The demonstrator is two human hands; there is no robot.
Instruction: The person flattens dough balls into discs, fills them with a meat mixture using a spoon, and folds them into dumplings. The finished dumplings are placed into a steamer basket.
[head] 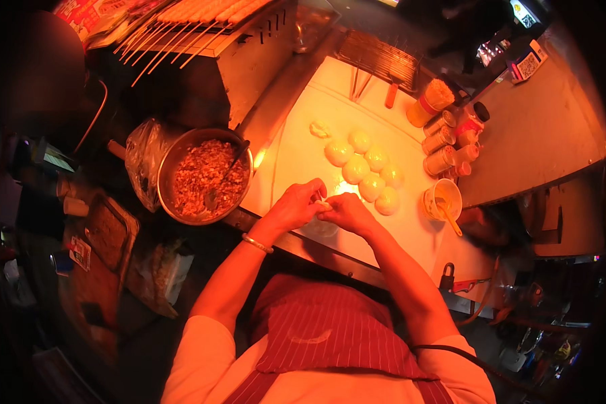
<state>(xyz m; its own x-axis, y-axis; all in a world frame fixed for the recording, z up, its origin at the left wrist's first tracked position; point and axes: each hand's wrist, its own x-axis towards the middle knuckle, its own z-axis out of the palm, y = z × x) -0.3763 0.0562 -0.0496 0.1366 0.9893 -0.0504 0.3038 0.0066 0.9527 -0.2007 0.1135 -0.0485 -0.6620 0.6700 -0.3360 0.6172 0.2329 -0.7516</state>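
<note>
My left hand (301, 203) and my right hand (351, 212) meet over the front part of a pale work board (298, 146). Between their fingertips both pinch a small pale piece of dough (324, 206). Just beyond the hands lies a cluster of several smooth, shiny dough balls (356, 169). A flatter, uneven dough lump (319, 129) rests apart from them, farther back on the left. To the left of my left hand stands a round metal bowl (163, 199) of chopped filling (207, 171), with a spoon (238, 154) leaning in it.
Skewered food (202, 12) lies on a metal appliance at the back left, sticks jutting out. A wire rack (379, 58) and a red-handled tool (392, 95) are at the board's far edge. Along the right stand seasoning shakers (439, 141) and a tub (442, 194) with a brush-like utensil.
</note>
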